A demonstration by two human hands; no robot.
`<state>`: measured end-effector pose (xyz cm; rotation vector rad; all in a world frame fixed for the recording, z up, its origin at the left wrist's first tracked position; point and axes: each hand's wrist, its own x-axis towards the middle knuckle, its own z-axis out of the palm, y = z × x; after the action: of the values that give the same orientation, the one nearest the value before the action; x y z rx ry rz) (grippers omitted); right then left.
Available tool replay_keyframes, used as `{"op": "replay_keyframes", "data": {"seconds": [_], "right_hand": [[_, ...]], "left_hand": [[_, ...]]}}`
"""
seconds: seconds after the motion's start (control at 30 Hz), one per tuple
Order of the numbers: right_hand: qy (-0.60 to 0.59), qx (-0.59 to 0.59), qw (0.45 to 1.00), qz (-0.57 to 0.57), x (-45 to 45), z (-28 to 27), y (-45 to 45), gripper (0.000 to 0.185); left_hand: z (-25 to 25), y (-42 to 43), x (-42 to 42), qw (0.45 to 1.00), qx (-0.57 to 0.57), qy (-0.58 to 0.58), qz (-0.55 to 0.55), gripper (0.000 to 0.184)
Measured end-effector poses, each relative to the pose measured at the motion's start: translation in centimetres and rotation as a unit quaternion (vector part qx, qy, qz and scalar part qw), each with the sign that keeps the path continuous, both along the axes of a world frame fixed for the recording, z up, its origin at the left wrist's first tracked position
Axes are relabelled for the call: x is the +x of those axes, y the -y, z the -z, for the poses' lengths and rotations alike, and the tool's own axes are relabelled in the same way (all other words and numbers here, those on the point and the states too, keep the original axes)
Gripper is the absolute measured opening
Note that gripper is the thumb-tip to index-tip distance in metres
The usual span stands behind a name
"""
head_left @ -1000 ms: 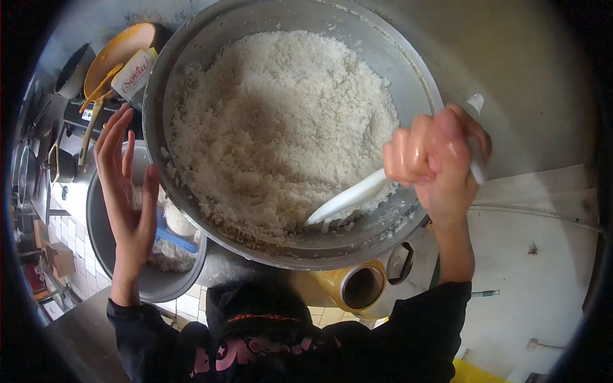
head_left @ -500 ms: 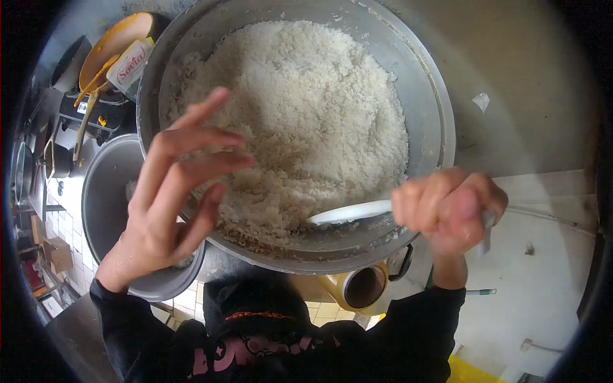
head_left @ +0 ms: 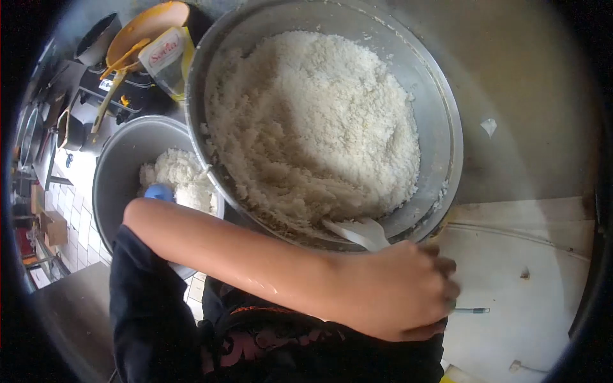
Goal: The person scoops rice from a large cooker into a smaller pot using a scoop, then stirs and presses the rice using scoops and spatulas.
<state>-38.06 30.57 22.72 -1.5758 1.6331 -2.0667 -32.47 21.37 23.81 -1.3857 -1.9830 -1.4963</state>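
Observation:
A big metal pot (head_left: 453, 137) holds a broad mound of cooked white rice (head_left: 357, 108). At the pot's near rim lies a white rice paddle (head_left: 365, 232), its blade against the rice and its handle hidden behind my left hand. My left arm reaches across my body to the right, and my left hand (head_left: 393, 290) is closed beside the paddle, fingers curled down on the far side and partly blurred. What those fingers grip is hidden. My right hand does not show; my left hand covers the place where the right arm ends.
A grey tub (head_left: 105, 185) at left holds rice and a blue object (head_left: 158, 192). Beyond it, an orange-brown pan (head_left: 143, 32) and a Sovia packet (head_left: 167, 57) stand by a stove (head_left: 137, 96). A white surface (head_left: 511, 281) lies at right.
My left hand has swung from above the pot's left side across to the right, over the right hand, which was closed at the paddle's handle. The view has shifted, showing more of the tub.

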Motion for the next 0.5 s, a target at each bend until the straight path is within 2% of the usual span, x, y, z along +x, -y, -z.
{"op": "replay_keyframes", "data": {"seconds": [0.03, 0.1, 0.2, 0.3, 0.4, 0.5], "right_hand": [[-0.014, -0.007, 0.999, 0.036, 0.7, -0.1, 0.1, 0.032], [-0.034, -0.022, 0.994, 0.106, 2.3, -0.3, 0.4, 0.033], [-0.043, -0.049, 0.976, 0.209, 4.5, -0.7, 0.7, 0.034], [-0.017, -0.068, 0.933, 0.354, 6.8, -1.6, 1.1, 0.035], [0.059, -0.059, 0.856, 0.510, 8.7, -3.1, 2.4, 0.036], [0.192, -0.011, 0.734, 0.651, 10.1, -4.5, 4.7, 0.037]], "left_hand": [[0.2, -0.3, 0.2, 1.000, -0.006, -0.001, -0.005, 0.030], [0.1, -0.9, 0.7, 0.990, -0.074, -0.076, -0.090, 0.025], [-1.5, -2.1, 1.3, 0.985, -0.097, -0.094, -0.104, 0.025], [-2.0, -3.1, 2.1, 0.977, -0.128, -0.119, -0.123, 0.025], [-1.5, -4.4, 3.3, 0.961, -0.181, -0.152, -0.144, 0.026], [-0.4, -5.8, 4.8, 0.929, -0.264, -0.186, -0.179, 0.026]]}}
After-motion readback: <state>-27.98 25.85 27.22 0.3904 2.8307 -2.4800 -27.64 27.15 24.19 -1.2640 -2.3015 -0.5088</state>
